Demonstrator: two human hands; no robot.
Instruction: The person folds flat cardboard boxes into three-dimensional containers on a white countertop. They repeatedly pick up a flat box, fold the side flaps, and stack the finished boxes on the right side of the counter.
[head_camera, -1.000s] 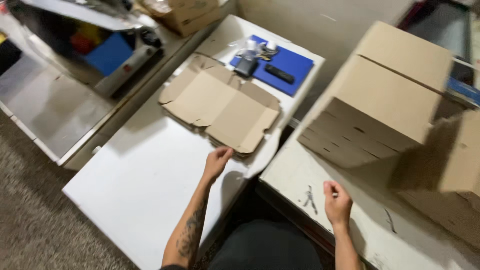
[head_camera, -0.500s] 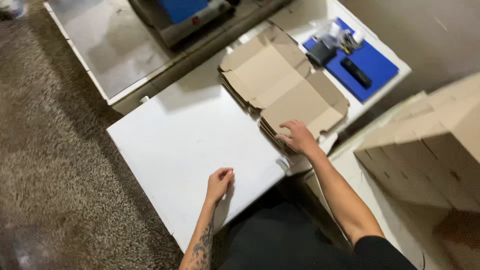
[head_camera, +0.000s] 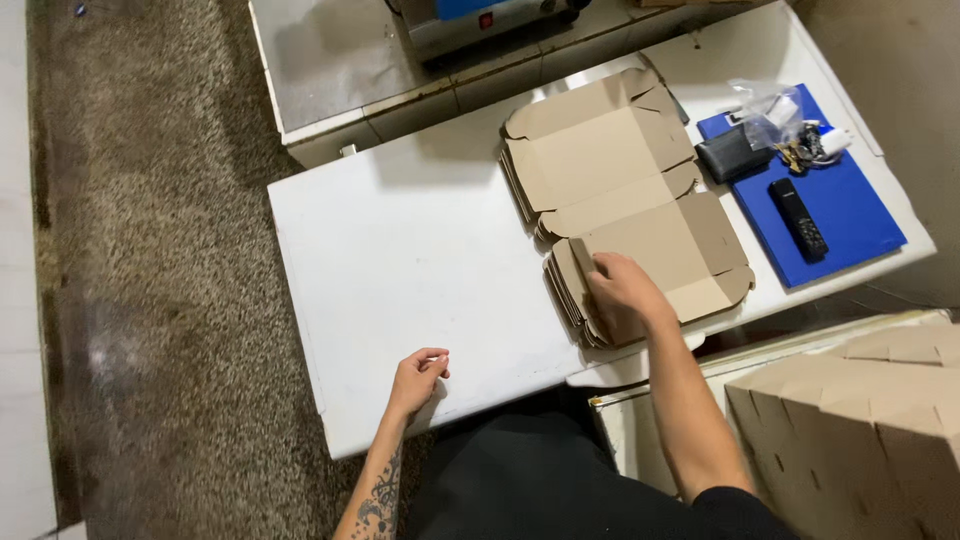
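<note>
A stack of flat, unfolded cardboard box blanks (head_camera: 625, 190) lies on the white table (head_camera: 420, 260), right of centre. My right hand (head_camera: 622, 290) rests on the near left corner of the stack, fingers curled over the edge flap of the top blank. My left hand (head_camera: 418, 378) lies loosely curled on the bare table near its front edge, holding nothing.
A blue board (head_camera: 835, 210) at the table's right end carries a black wallet (head_camera: 732, 155), a black remote-like device (head_camera: 797, 218), a plastic bag and keys. Assembled cardboard boxes (head_camera: 865, 420) are stacked at the lower right. A metal bench (head_camera: 340, 70) with a machine stands behind. Speckled floor lies left.
The view has swung left and over the table. My right hand moved from the side table onto the cardboard stack; my left hand slid back to the table's front edge.
</note>
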